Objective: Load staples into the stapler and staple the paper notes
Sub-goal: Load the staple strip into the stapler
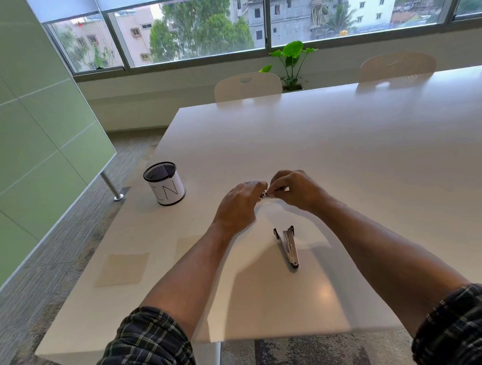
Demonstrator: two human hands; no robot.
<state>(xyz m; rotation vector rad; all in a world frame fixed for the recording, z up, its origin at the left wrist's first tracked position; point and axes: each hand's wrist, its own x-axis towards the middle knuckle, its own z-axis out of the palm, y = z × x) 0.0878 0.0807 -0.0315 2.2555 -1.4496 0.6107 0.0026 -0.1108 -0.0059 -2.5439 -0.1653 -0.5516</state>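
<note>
Opened silver metal stapler (288,246) lies on white table (370,156), nearest, untouched. Two pale square paper notes (122,268) lie left of it. Beyond, left hand (239,207) and right hand (297,190) meet, grips pinching small silvery staple strip or box (265,193); which, unclear. Far left: black mesh cup (164,183). Risk: thin strip snapping or scattering under tight pinch.

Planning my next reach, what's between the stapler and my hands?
Head view: only bare table between the stapler and the left hand and right hand.

Left hand (239,203), right hand (294,190) — fingertips meeting, curled, pinching.
</note>
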